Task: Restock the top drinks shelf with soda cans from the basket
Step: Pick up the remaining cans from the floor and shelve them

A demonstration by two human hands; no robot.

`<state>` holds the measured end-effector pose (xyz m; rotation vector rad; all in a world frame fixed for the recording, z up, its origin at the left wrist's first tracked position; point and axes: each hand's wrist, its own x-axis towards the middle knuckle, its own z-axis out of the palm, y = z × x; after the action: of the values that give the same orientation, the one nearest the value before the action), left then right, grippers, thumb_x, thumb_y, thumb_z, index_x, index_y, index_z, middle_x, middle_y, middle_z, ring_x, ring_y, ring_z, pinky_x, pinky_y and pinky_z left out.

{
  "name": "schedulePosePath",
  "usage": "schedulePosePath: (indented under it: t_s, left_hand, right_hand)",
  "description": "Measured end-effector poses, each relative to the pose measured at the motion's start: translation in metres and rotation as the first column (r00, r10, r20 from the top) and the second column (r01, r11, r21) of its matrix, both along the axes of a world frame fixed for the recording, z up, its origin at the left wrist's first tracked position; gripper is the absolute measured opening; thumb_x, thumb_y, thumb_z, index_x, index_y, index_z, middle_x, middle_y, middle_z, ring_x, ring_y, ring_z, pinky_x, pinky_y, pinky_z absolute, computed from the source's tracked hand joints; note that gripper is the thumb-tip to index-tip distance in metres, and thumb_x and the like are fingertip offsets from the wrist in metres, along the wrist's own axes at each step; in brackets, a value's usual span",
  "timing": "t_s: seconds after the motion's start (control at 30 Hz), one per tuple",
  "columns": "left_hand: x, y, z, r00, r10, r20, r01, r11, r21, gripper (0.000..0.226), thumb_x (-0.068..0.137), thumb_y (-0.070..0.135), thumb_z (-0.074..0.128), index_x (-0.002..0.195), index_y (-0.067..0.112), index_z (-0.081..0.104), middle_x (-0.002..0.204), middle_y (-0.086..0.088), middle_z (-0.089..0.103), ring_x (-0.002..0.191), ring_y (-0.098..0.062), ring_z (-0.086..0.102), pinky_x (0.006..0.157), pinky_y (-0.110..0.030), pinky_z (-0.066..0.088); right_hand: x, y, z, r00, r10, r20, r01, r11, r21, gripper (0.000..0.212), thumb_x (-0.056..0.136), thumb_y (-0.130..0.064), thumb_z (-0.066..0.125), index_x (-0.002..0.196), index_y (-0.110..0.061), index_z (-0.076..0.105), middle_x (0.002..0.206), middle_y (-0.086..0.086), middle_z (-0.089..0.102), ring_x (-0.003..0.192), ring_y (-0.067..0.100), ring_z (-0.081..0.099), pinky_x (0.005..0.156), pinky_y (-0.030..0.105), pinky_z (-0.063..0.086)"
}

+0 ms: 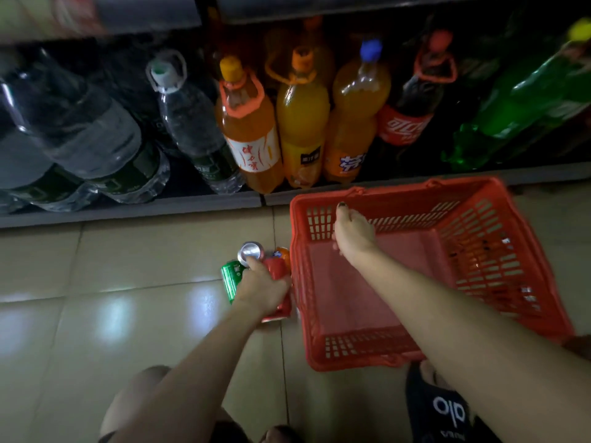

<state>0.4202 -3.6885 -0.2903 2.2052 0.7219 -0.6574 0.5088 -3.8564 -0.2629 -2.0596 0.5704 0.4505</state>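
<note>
The left hand (pixel 260 290) covers much of the red can (pixel 279 273), so its label is unreadable. The orange can (pixel 284 253) is mostly hidden. The upper shelf (pixel 96 14) is blurred.

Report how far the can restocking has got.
Done: the red basket looks emptied. In hand: the left hand clutches several cans beside it; the right hand hangs open over the basket. Left: shelving them; the top shelf is out of view.
</note>
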Motion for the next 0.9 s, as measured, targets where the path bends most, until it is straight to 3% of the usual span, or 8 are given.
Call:
schedulePosePath:
  t_s: [0.17, 0.33, 0.43, 0.53, 0.67, 0.77, 0.83, 0.9]
  left_hand:
    - [0.075, -0.025, 0.122, 0.930, -0.189, 0.317, 0.121, 0.967, 0.222, 0.072, 0.090, 0.054, 0.066, 0.128, -0.001, 0.038, 0.127, -0.032, 0.061, 0.117, -0.048, 0.060, 0.090, -0.047, 0.047]
    - [0.132, -0.129, 0.197, 0.828, -0.319, 0.461, 0.311, 0.946, 0.096, 0.067, 0.090, 0.054, 0.065, 0.132, 0.008, 0.040, 0.130, -0.023, 0.060, 0.119, -0.043, 0.059, 0.087, -0.040, 0.042]
    - [0.132, -0.213, 0.191, 0.810, -0.387, 0.440, 0.435, 0.900, -0.010, 0.078, 0.084, 0.055, 0.071, 0.141, 0.011, 0.041, 0.132, -0.015, 0.061, 0.122, -0.037, 0.059, 0.093, -0.033, 0.043]
    - [0.123, -0.295, 0.158, 0.849, -0.376, 0.371, 0.458, 0.874, -0.162, 0.088, 0.073, 0.061, 0.073, 0.140, 0.012, 0.045, 0.126, -0.010, 0.065, 0.112, -0.031, 0.066, 0.098, -0.036, 0.054]
    - [0.109, -0.378, 0.110, 0.910, -0.296, 0.292, 0.389, 0.852, -0.350, 0.066, 0.067, 0.058, 0.073, 0.112, 0.010, 0.066, 0.092, -0.009, 0.075, 0.074, -0.021, 0.072, 0.054, -0.019, 0.054]
    - [0.093, -0.424, 0.087, 0.948, -0.241, 0.206, 0.313, 0.820, -0.480, 0.040, 0.074, 0.045, 0.073, 0.099, 0.014, 0.068, 0.079, -0.009, 0.079, 0.064, -0.023, 0.075, 0.058, -0.035, 0.063]
    - [0.087, -0.450, 0.075, 0.959, -0.216, 0.181, 0.280, 0.810, -0.516, 0.015, 0.091, 0.029, 0.067, 0.093, 0.015, 0.063, 0.059, 0.002, 0.073, 0.048, -0.013, 0.069, 0.044, -0.024, 0.054]
    - [0.086, -0.472, 0.069, 0.963, -0.211, 0.167, 0.267, 0.820, -0.506, 0.026, 0.089, 0.033, 0.069, 0.104, 0.013, 0.063, 0.067, -0.001, 0.075, 0.055, -0.016, 0.072, 0.049, -0.028, 0.056]
  right_hand:
    - [0.031, -0.045, 0.075, 0.995, 0.070, 0.072, -0.062, 0.992, -0.112, 0.053, 0.105, -0.044, 0.028, 0.120, -0.005, 0.060, 0.128, 0.024, 0.061, 0.121, 0.041, 0.056, 0.095, 0.041, 0.041]
    - [0.062, -0.134, 0.126, 0.987, 0.115, 0.113, -0.091, 0.976, -0.197, 0.037, 0.102, -0.043, 0.036, 0.096, -0.014, 0.059, 0.113, 0.020, 0.068, 0.093, 0.033, 0.064, 0.088, 0.035, 0.050]
    - [0.068, -0.199, 0.134, 0.985, 0.085, 0.151, -0.041, 0.960, -0.277, 0.039, 0.101, -0.036, 0.044, 0.112, -0.006, 0.067, 0.119, 0.020, 0.067, 0.109, 0.035, 0.064, 0.085, 0.029, 0.047]
    - [0.059, -0.278, 0.114, 0.983, 0.027, 0.181, 0.036, 0.940, -0.339, 0.035, 0.098, -0.031, 0.051, 0.117, -0.006, 0.068, 0.122, 0.019, 0.068, 0.114, 0.034, 0.063, 0.078, 0.026, 0.042]
    - [0.033, -0.376, 0.063, 0.980, -0.097, 0.173, 0.154, 0.920, -0.360, 0.033, 0.095, -0.027, 0.056, 0.119, -0.006, 0.064, 0.123, 0.018, 0.066, 0.116, 0.034, 0.061, 0.086, 0.031, 0.046]
    - [0.009, -0.437, 0.020, 0.986, -0.149, 0.076, 0.166, 0.930, -0.327, 0.036, 0.091, -0.022, 0.062, 0.122, -0.005, 0.063, 0.121, 0.015, 0.066, 0.115, 0.031, 0.062, 0.085, 0.029, 0.048]
    - [-0.010, -0.468, -0.010, 0.984, -0.176, -0.025, 0.161, 0.944, -0.290, 0.037, 0.092, -0.020, 0.064, 0.125, -0.003, 0.061, 0.122, 0.014, 0.066, 0.114, 0.030, 0.063, 0.077, 0.025, 0.044]
    - [-0.027, -0.493, -0.036, 0.975, -0.210, -0.070, 0.188, 0.953, -0.237, 0.040, 0.092, -0.015, 0.063, 0.131, -0.006, 0.058, 0.129, 0.015, 0.063, 0.118, 0.031, 0.060, 0.084, 0.026, 0.045]
